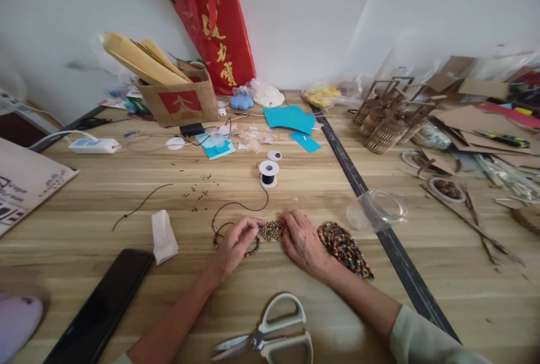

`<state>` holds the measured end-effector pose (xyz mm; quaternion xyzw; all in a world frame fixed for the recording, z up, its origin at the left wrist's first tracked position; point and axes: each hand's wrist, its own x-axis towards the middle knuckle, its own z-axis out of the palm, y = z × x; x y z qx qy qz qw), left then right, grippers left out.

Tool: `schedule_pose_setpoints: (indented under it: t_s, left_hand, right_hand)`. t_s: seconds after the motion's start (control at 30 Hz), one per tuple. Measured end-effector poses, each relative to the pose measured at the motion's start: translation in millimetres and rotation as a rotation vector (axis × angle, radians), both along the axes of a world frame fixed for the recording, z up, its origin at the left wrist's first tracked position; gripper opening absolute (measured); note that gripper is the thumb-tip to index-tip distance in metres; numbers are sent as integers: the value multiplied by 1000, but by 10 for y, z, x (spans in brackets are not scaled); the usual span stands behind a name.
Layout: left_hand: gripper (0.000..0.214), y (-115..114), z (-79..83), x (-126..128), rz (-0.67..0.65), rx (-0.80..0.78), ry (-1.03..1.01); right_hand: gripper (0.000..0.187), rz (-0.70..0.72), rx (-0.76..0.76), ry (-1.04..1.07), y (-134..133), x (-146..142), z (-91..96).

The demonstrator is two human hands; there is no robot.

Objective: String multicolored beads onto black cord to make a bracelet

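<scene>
Between my two hands lies a small woven piece of multicoloured beads on the wooden table. My left hand pinches its left end, fingers closed. My right hand grips its right end with bent fingers, which hide that edge. A loop of strung beads lies partly under my left hand. Black cord curves from there up to a white spool of black cord. Just right of my right hand is a heap of strung coloured beads. Scissors with pale handles lie spread near the front.
A black phone and a folded white tissue lie at left. A clear plastic tub stands at right. Farther back are blue sheets, a cardboard box, a red bag and small woven baskets.
</scene>
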<state>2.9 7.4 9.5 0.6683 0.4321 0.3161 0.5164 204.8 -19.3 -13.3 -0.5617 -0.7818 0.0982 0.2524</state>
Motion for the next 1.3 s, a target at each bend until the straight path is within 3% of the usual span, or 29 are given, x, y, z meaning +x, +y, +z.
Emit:
schedule_pose_setpoints:
  t_s: [0.3, 0.8, 1.07, 1.3]
  left_hand:
    - [17, -11, -22, -7, -11, -15, -37]
    - [19, -8, 18, 2, 2, -23, -21]
    - [19, -1, -23, -5, 2, -20, -27]
    - [18, 8, -62, -17, 0, -35, -66]
  right_hand:
    - [33, 25, 10, -103, -12, -29, 34]
    - [32, 58, -4, 27, 12, -4, 4]
    - [13, 53, -27, 52, 48, 37, 11]
    - [15, 99, -51, 57, 71, 45, 50]
